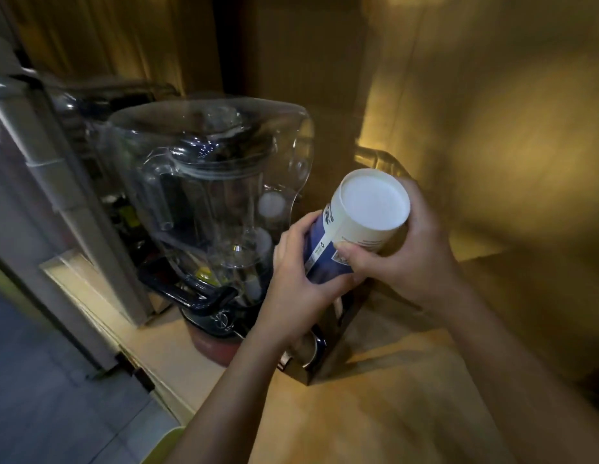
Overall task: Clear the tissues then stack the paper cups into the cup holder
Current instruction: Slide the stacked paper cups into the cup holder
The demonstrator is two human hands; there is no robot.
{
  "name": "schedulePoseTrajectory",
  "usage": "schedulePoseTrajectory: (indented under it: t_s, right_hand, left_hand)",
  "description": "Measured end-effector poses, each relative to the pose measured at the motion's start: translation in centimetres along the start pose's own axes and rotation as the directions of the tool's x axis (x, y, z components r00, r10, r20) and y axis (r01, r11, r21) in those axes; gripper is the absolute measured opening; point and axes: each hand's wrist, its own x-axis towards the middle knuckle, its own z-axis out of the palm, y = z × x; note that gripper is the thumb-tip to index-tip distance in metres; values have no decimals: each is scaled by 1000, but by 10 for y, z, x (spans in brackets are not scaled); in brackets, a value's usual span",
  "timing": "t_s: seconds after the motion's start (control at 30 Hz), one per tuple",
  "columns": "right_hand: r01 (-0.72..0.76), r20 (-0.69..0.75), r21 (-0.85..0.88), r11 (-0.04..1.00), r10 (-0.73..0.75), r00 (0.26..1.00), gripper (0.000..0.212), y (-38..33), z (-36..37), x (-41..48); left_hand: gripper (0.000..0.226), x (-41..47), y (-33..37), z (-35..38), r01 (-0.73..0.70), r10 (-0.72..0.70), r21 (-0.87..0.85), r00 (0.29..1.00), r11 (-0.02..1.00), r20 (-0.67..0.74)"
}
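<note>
No tissues visible on bench (375, 396); clearing judged done. Paper cups (355, 226) inverted at frame centre, clamped by left hand (301, 279) and right hand (412, 259) fingers, above cup holder (328, 349); seating stack remains.

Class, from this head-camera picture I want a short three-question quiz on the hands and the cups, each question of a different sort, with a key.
1. True or false: only one hand holds the paper cups.
2. What faces the camera: A) the open mouth, B) the white base?
3. What stands left of the hands?

Key
1. False: left hand and right hand both hold them.
2. B.
3. A blender under a clear cover, on the counter.
</note>
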Motion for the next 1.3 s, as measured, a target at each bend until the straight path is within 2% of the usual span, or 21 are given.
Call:
schedulePoseTrajectory:
  t_s: [0.2,0.4,0.53,0.77,0.97,1.07,1.13,1.2,1.3]
  right_hand:
    - [10,-163,-113,994,-29,986,69,11,-4,45]
    - [-90,-201,-150,985,58,978,68,34,-13,77]
    - [-170,-157,-137,976,148,977,69,58,-15,88]
    - [-179,-168,-113,977,159,973,70,76,-7,94]
    - [-208,-100,-110,972,197,975,61,95,6,92]
    - [-185,-120,-57,981,177,977,70,104,10,92]
    - [-131,-83,-55,990,126,988,74,105,10,91]
    - [-65,4,-171,983,66,998,70,109,13,89]
    - [-81,144,-361,929,141,979,62,121,25,81]
  left_hand:
    - [81,71,5,-7,-103,98,48,991,994,91]
    - [81,128,-7,2,-96,79,75,976,993,205]
    - [84,151,-19,8,-52,27,81,957,995,288]
    - [75,149,-30,2,-31,-3,133,968,991,249]
    - [77,140,-45,-5,2,-80,301,966,954,245]
    - [77,142,-47,-4,18,-97,315,967,949,237]
    - [74,146,-48,-4,26,-89,286,974,958,209]
    - [73,148,-54,-4,47,-101,264,975,963,197]
    - [89,145,-70,1,131,-196,257,949,958,248]
